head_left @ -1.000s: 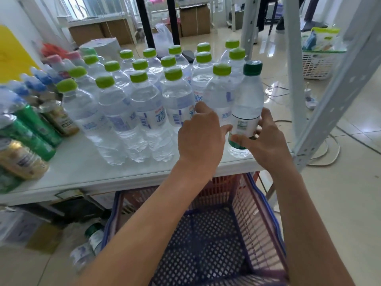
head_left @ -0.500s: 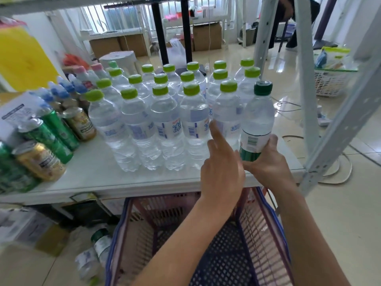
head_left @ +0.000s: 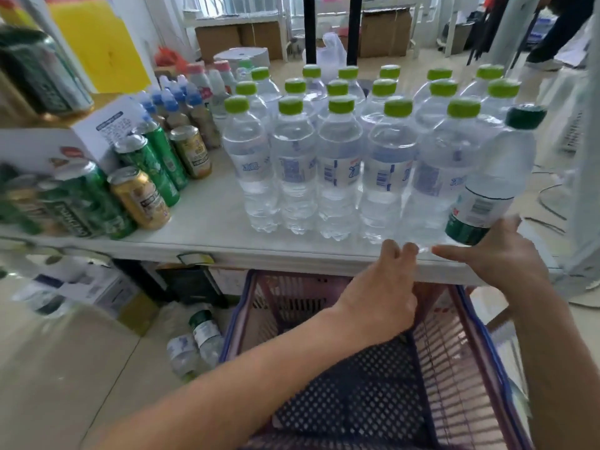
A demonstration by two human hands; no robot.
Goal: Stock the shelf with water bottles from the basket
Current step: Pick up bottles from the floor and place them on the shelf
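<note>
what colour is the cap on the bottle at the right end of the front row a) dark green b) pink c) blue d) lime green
a: the end bottle, by the right hand, has a dark green cap; the other front-row bottles have lime ones.

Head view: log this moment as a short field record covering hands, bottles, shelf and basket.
left hand: fingers loosely curled at the front edge of the shelf, holding nothing
right hand: touching the base of the dark-capped bottle; grip unclear
dark-capped bottle: on shelf, right end of front row
green-capped bottles: standing in rows on shelf
basket: below shelf, no bottles visible inside
cans: left side of shelf
</note>
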